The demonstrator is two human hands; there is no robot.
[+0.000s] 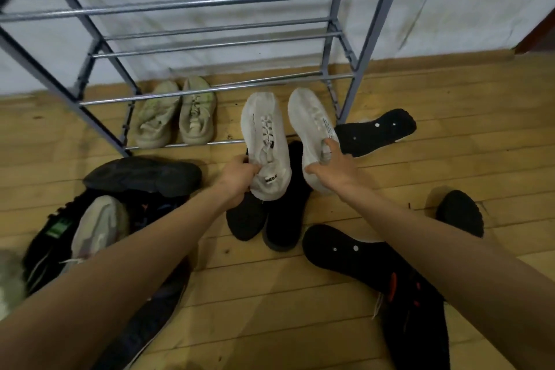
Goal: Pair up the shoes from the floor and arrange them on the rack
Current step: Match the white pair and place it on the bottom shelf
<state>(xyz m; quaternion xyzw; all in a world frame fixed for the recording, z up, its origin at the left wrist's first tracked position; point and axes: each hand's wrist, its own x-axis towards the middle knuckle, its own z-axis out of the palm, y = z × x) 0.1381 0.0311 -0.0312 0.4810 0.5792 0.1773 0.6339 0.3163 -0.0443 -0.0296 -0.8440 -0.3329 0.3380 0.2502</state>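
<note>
Read black letters on a white tab at the heel of the left white sneaker (264, 135): only "MED" and part of one more letter legible, the rest curved out of sight. Noted small black print along the side of the right white sneaker (312, 120), too fine to make out. Could not read the green patch on a black shoe (57, 228) in the pile at far left.

Held both sneakers off the wooden floor (450, 93), side by side, toes aimed at the lowest tier of the grey metal rack (210, 88), just right of a pale greenish pair (174, 117) sitting on that tier. Gripped the left one at the heel with the left hand (238, 177), fingers (252, 170) curled round the collar. Gripped the right one with the right hand (336, 165), thumb against the heel and forefinger hooked over the collar.

Found white knit uppers, slightly greyed, with white laces crossed by dark marks on the left one.

Saw a black pair (285, 219) on the floor directly beneath, and two black shoes lying sole-up with white dots, one by the rack's right leg (375, 132) and one nearer (345, 249).
</note>
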